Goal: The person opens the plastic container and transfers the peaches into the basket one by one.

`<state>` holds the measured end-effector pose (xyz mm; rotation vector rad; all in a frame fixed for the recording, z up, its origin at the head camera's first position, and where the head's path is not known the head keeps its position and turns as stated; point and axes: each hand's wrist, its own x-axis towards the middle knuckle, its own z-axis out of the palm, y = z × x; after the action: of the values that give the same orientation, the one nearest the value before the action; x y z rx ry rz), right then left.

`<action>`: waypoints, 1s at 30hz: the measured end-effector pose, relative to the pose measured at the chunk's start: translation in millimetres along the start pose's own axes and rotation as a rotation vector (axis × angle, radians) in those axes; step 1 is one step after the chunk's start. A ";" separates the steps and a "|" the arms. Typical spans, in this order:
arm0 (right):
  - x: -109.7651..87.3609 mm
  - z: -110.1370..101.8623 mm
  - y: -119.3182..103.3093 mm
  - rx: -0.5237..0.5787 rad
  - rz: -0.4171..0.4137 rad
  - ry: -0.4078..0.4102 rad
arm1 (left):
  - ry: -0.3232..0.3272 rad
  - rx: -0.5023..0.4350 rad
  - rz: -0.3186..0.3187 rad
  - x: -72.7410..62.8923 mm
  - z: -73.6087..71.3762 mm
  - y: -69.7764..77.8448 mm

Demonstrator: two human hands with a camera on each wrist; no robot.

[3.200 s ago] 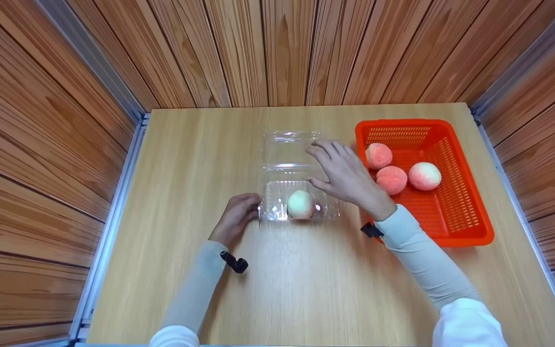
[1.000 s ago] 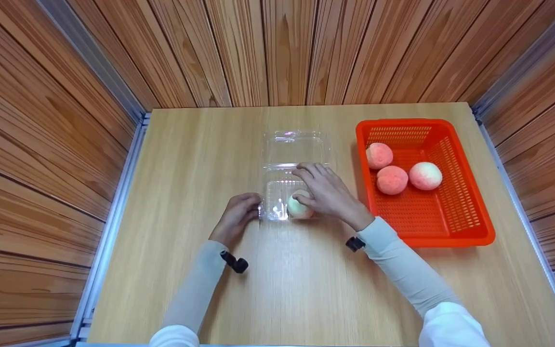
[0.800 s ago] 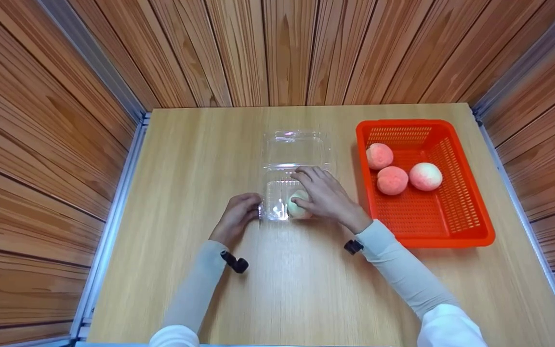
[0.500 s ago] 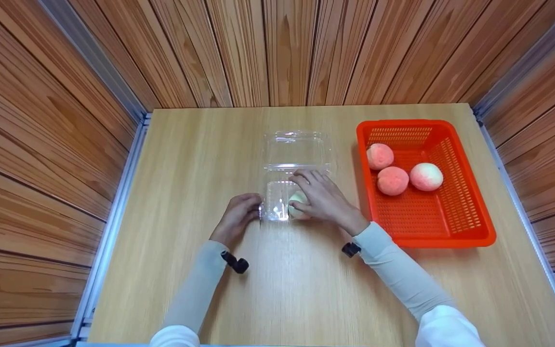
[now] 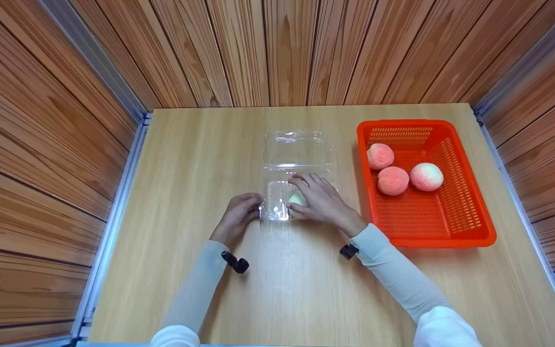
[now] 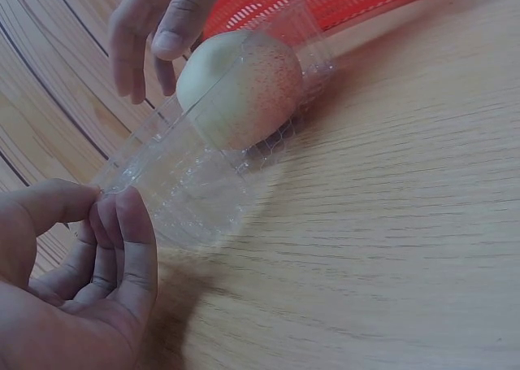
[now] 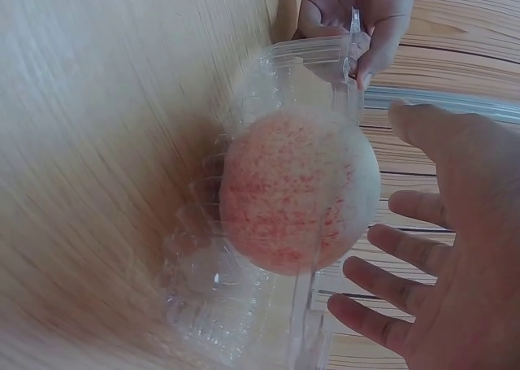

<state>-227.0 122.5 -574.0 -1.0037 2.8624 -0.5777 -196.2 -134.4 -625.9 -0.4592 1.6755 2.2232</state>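
A clear plastic clamshell box (image 5: 276, 195) lies on the table with its lid (image 5: 299, 149) folded back away from the person. One pale peach (image 6: 236, 89) with a pink-speckled side sits in the right part of its base. The left hand (image 5: 238, 214) pinches the box's left rim between thumb and fingertips, as the left wrist view shows. Spread over the peach is the right hand (image 5: 320, 198), which covers much of it in the head view. In the right wrist view, a gap shows between the peach and that hand's extended fingers (image 7: 410, 244).
To the right stands a red-orange plastic basket (image 5: 424, 241) holding three more peaches, two of them pink (image 5: 393, 181) and one whitish (image 5: 426, 176). Wood-patterned panels (image 5: 287, 53) enclose the table (image 5: 200, 144) at the back and both sides.
The right hand has come left from beside the box to above the peach, then edged slightly nearer the person. The left hand, box and basket peaches stay put.
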 end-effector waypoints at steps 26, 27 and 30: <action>-1.2 13.3 -0.7 0.046 0.064 -0.074 | -0.002 0.016 -0.013 -0.6 -1.1 1.3; -1.4 14.3 -0.5 0.047 0.065 -0.074 | -0.003 0.017 -0.011 -0.7 -0.9 1.7; -2.5 16.8 -0.2 0.057 0.072 -0.076 | -0.004 0.016 -0.009 -0.9 -0.5 2.6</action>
<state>-222.0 118.3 -589.8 -0.8902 2.7866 -0.5982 -196.5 -135.6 -623.4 -0.4573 1.6840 2.2013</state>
